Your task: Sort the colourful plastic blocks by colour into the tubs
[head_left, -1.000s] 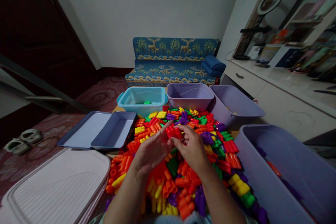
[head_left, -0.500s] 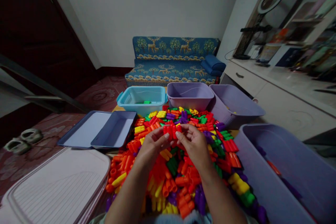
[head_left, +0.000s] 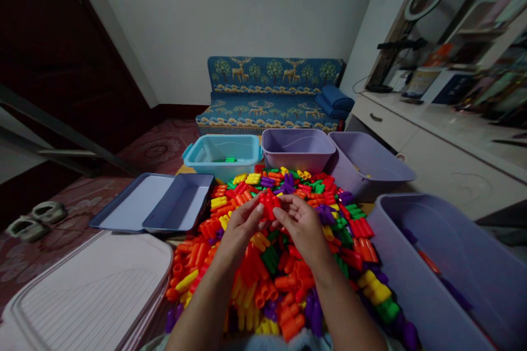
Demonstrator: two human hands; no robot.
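Note:
Between my two hands is a cluster of red plastic building blocks, raised over the middle of the heap. My left hand grips its left side, thumb on the near face. On the right side, my right hand holds it with thumb and fingers. Whether it is one block or several joined cannot be made out. Under and around both hands spreads a large pile of bullet-shaped plastic blocks in red, orange, yellow, green and purple.
Behind the pile stand a light blue bin with green pieces inside and a purple bin. Another purple bin and a larger one line the right. Blue trays and a pale lid lie left.
My hands have drawn slightly closer together, and the red blocks now look more compact and tilted between my fingers. The pile and bins have stayed put.

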